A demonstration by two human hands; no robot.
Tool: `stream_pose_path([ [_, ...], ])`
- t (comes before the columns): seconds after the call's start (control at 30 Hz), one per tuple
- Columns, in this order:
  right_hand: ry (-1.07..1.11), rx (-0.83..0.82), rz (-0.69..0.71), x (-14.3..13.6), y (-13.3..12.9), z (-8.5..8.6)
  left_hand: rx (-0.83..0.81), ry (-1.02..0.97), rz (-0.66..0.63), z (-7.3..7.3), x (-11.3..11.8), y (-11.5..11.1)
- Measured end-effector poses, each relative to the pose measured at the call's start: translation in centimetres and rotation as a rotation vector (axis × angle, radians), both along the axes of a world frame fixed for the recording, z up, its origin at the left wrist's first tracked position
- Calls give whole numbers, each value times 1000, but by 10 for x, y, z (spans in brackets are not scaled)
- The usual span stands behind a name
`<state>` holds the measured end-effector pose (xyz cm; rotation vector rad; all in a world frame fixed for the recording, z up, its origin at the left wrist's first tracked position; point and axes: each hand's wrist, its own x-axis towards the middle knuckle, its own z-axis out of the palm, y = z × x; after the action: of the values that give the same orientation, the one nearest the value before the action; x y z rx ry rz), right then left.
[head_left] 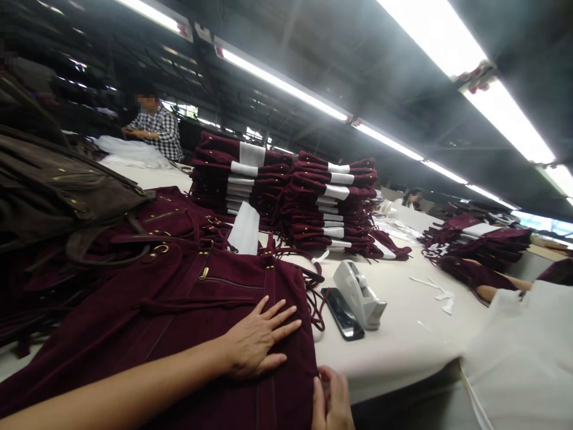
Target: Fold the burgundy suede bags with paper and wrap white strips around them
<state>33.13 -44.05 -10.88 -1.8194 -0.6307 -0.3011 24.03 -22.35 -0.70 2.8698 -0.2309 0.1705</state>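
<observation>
A large maroon bag (pixel 206 334) with a zipper, brass fittings and cord lies across the table in front of me. My left hand (pixel 253 343) rests flat on its right part, fingers spread, palm down. At the bag's right edge, low in the view, is my right hand (pixel 332 403); its thumb and curled fingers grip the edge of the fabric. Part of that hand is cut off by the frame. Just beyond the bag, a strip of white paper (pixel 245 230) stands up behind its top edge.
A grey tape dispenser (pixel 358 295) and a black phone (pixel 342 313) are right of the bag. Behind stand stacks of maroon bags (pixel 331 206) with white bands. Dark brown bags (pixel 58 185) are at left. A person in a checked shirt (pixel 165 131) works farther back; another person's arm shows at right.
</observation>
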Motion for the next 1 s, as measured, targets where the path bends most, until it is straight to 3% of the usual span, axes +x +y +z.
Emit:
stream_pose_path([
  [0.13, -100, -147, 94, 33, 16, 56, -25, -15, 32, 3, -4, -1],
  [0.23, 8, -290, 199, 59, 55, 100, -50, -21, 37, 4, -7, -2],
  [0.33, 91, -400, 230, 80, 104, 117, -79, -23, 44, 4, -8, 0],
  [0.47, 177, -350, 275, 94, 147, 106, -110, -25, 53, 7, -10, 1],
  [0.63, 323, -229, 416, 92, 151, 82, -118, -60, 108, 8, -10, 3],
  [0.8, 258, -208, 218, 91, 151, 63, -152, -46, 110, 2, -8, 6],
  [1.0, 126, -302, 78, 96, 153, 65, -174, -56, 28, 7, -12, 5],
])
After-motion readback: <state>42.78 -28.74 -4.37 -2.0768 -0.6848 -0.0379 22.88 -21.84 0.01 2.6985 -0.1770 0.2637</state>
